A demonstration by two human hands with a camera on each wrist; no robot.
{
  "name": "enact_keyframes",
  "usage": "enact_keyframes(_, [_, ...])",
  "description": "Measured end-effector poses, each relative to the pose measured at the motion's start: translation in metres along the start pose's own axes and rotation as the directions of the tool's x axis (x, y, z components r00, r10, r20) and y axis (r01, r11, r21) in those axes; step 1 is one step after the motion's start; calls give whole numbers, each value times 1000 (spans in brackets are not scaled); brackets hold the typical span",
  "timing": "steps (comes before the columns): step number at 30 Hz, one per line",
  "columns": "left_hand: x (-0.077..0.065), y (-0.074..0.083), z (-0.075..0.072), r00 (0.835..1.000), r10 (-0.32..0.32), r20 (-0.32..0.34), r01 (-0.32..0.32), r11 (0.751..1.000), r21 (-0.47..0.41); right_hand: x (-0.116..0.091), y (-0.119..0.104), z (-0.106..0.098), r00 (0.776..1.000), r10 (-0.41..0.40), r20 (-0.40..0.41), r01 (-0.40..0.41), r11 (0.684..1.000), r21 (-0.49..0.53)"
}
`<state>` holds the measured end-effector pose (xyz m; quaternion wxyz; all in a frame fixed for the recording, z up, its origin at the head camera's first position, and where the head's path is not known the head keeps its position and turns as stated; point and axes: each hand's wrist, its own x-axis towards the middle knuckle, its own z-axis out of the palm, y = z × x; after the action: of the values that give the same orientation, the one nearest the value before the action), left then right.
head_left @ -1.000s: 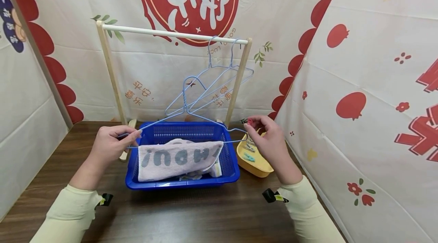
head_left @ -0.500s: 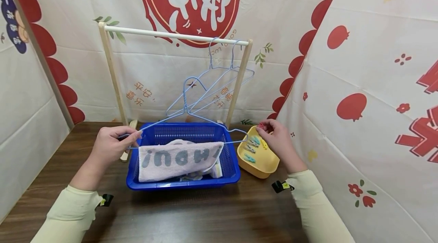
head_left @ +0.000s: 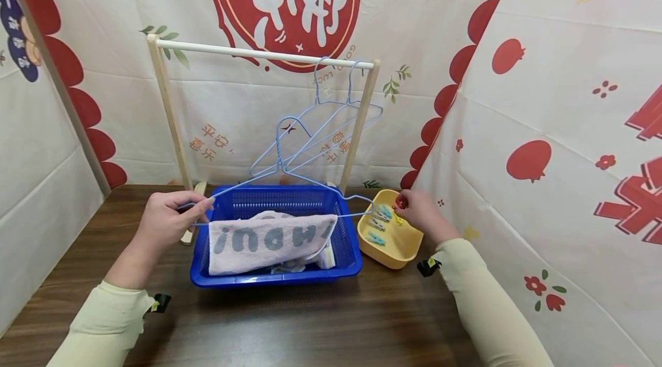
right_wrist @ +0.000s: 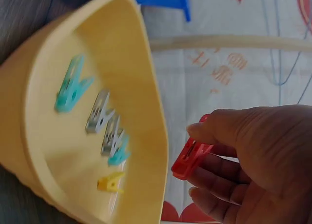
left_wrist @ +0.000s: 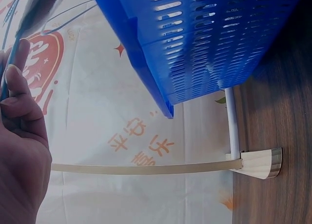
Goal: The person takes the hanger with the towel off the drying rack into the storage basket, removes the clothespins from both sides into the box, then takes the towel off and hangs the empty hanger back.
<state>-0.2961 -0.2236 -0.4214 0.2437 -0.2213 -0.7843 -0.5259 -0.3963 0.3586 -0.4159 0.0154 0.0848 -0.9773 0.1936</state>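
My left hand holds the left end of a blue wire hanger above the blue basket. A pale pink towel with grey letters is draped over the hanger's lower bar. Between the thumb and fingers of my right hand is a red clothespin, pinched beside the rim of a yellow tub. Inside the tub lie several clothespins, among them a teal clothespin, a grey clothespin and a yellow clothespin. The hanger's right end is unheld, next to the tub.
The blue basket has more cloth in it and stands on a dark wooden table. Behind it is a wooden rack with two blue hangers at its right. Printed cloth walls enclose the back and sides.
My right hand has moved right and slightly down with the red clothespin, from the hanger's right end to the far right side of the tub. The left hand stays in place.
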Motion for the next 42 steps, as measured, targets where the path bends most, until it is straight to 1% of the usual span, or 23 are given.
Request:
enact_keyframes(5, [0, 0, 0, 1000, 0, 1, 0, 1000, -1, 7, 6, 4, 996, 4, 87, 5, 995, -104])
enact_keyframes(9, [0, 0, 0, 1000, -2, 2, 2, 1000, -9, 10, 6, 7, 984, -30, 173, 60, 983, -173])
enact_keyframes(12, [0, 0, 1, 1000, -1, 4, 1, 1000, -17, 14, 8, 10, 975, -39, 216, 83, 977, -194])
enact_keyframes(19, [-1, -1, 0, 1000, -2, 5, 2, 1000, -14, 28, 20, 18, 970, 9, 242, 49, 971, -233])
enact_keyframes(22, [0, -1, 0, 1000, -2, 7, 2, 1000, -12, 32, 26, 22, 963, 14, 271, 52, 970, -237])
enact_keyframes(25, [0, 0, 0, 1000, -5, 9, 5, 1000, -17, 36, 32, 26, 950, 5, 313, 77, 965, -250])
enact_keyframes(26, [0, 0, 0, 1000, -5, 8, 5, 1000, -19, 37, 32, 27, 946, 16, 325, 69, 966, -249])
enact_keyframes(31, [1, -2, 0, 1000, -2, 3, 2, 999, -35, 38, 22, 29, 935, 28, 353, 78, 956, -284])
enact_keyframes(34, [1, -3, 0, 1000, 2, 2, -2, 999, -38, 39, 19, 31, 933, 5, 360, 110, 949, -297])
enact_keyframes(36, [1, -2, 1, 1000, 3, 4, -3, 999, -40, 43, 24, 34, 931, 3, 366, 112, 949, -294])
enact_keyframes(39, [1, -2, 1, 1000, 3, 6, -3, 999, -36, 49, 32, 38, 926, 25, 376, 99, 947, -307])
enact_keyframes(40, [1, -2, 1, 1000, 2, 6, -2, 999, -35, 52, 39, 41, 926, 8, 377, 116, 945, -305])
enact_keyframes(42, [1, -2, 1, 1000, 0, 6, 0, 999, -36, 53, 40, 41, 924, 36, 381, 95, 943, -319])
